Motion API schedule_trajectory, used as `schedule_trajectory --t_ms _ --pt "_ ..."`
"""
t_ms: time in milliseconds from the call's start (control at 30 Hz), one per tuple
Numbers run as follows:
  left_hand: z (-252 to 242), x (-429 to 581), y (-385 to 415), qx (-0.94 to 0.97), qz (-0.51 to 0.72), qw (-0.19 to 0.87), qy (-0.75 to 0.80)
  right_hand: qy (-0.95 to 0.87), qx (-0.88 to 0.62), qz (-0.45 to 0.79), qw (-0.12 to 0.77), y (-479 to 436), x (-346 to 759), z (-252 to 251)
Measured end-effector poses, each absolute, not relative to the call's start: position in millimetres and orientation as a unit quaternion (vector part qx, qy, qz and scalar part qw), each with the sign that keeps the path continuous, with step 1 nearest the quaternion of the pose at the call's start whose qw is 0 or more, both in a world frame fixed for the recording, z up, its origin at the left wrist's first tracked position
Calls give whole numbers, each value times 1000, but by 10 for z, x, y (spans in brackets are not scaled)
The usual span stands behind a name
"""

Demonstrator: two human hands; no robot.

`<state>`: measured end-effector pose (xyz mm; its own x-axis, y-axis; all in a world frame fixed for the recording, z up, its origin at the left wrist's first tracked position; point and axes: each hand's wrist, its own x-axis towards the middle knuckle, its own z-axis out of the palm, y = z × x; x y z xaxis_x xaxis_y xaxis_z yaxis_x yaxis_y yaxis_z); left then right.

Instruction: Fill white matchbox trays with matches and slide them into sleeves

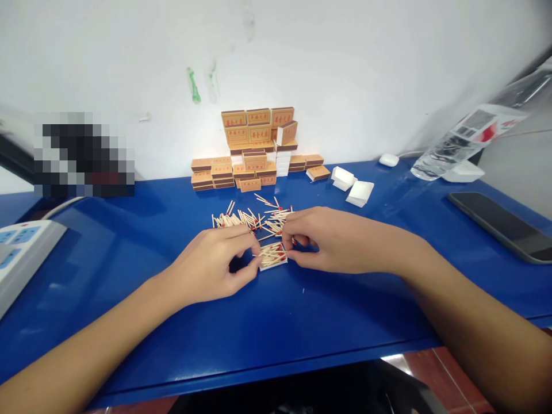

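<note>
A small white matchbox tray (273, 265) lies on the blue table, filled with red-tipped matches (271, 253). The thumb and forefinger of my left hand (219, 259) close on the tray's left end, by the match ends there. At the opposite end, my right hand (321, 238) has its thumb and curled forefinger pressed against the tray's right edge. Its other fingers are bent under and partly hidden. Just behind the tray, loose matches spread in a left heap (237, 218) and a right heap (276, 217), the latter partly covered by my right hand.
Orange matchboxes (259, 134) are stacked against the wall. White empty trays (360, 192) sit right of them. Farther right are a white earbud case (388, 160), a leaning plastic bottle (452, 144) and a dark phone (504, 224). A white power strip (26, 253) lies at left.
</note>
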<state>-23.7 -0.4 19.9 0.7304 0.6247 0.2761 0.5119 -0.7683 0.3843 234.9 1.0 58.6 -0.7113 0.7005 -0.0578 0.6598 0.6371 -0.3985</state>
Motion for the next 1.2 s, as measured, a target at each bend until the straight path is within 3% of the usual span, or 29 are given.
schedule_trajectory --t_ms 400,867,1200 --pt "167 -239 18 916 210 146 308 -903 -366 208 87 -3 2285 528" --pt "151 -193 10 891 204 219 341 -902 -378 183 104 28 2274 492" --pt "141 -159 -52 894 244 165 337 -900 -386 188 80 33 2247 445"
